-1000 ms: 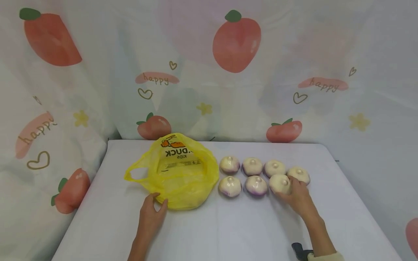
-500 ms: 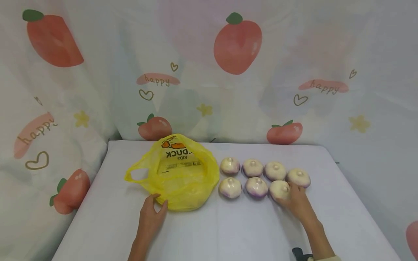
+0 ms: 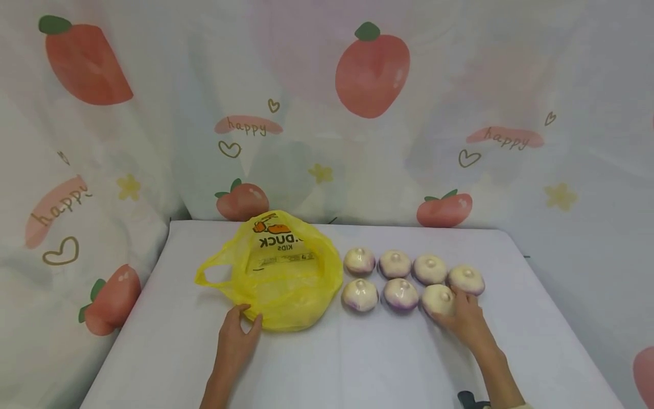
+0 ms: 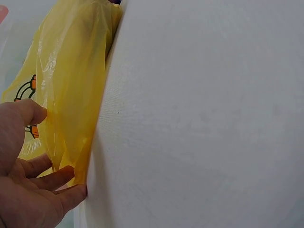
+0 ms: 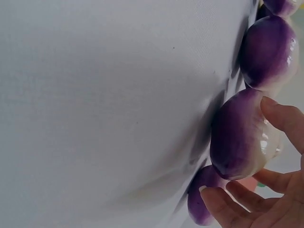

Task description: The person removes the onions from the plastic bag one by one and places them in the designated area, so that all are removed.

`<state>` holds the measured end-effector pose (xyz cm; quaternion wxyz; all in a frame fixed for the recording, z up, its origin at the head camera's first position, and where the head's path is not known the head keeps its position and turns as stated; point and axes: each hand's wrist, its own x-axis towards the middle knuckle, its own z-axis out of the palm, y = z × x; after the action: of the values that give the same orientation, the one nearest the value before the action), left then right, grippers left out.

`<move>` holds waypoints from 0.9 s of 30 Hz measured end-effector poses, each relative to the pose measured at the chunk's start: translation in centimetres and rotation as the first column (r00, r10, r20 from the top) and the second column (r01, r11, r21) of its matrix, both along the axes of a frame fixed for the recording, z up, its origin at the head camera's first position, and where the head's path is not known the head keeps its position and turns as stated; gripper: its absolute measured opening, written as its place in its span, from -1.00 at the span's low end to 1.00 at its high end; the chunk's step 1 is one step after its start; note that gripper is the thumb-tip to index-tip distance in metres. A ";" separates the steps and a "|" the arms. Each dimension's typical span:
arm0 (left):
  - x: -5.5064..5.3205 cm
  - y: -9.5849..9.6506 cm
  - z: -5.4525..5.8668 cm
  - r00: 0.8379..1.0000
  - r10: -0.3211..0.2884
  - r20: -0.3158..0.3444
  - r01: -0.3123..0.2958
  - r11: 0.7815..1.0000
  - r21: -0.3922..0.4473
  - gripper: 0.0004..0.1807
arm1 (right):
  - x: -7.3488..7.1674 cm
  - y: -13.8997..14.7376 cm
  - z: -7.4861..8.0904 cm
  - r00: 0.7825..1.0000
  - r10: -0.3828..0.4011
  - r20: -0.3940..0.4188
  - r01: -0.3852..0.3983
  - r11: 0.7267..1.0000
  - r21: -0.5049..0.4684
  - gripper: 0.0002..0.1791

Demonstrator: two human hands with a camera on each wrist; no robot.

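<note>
A yellow plastic bag [image 3: 286, 307] with a duck print lies on the table, its mouth facing up. My left hand [image 3: 238, 341] holds the bag's near-left edge; in the left wrist view its thumb [image 4: 34, 112] and fingers touch the thin film. To the right, several white-and-purple turnips stand in two rows. My right hand [image 3: 467, 321] grips the front-right turnip [image 3: 437, 300] from its right side. The right wrist view shows the thumb [image 5: 275, 111] on that turnip [image 5: 240, 135] and the fingers on its other side.
Close behind the gripped turnip are a far-right turnip [image 3: 466, 279] and another back-row turnip [image 3: 429, 269]. A front-row turnip [image 3: 401, 295] stands to its left. A patterned cloth [image 3: 306, 85] hangs behind the white table [image 3: 327, 369].
My right hand has lowered the front-right turnip slightly toward the table and toward me. My left hand and the bag stay where they were.
</note>
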<state>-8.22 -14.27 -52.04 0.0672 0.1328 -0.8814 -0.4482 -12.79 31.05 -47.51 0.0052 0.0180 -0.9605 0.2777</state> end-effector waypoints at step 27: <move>0.2 -0.3 -0.5 0.999 -0.006 -0.052 0.007 1.000 0.028 -0.55 | -2.1 -21.2 5.4 0.824 0.556 -0.109 -0.553 0.831 0.060 -0.22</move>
<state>-8.07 -14.61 -52.56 0.0869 0.1190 -0.8734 -0.4642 -14.86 9.90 -42.14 -0.0171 0.3132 -0.9152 0.2531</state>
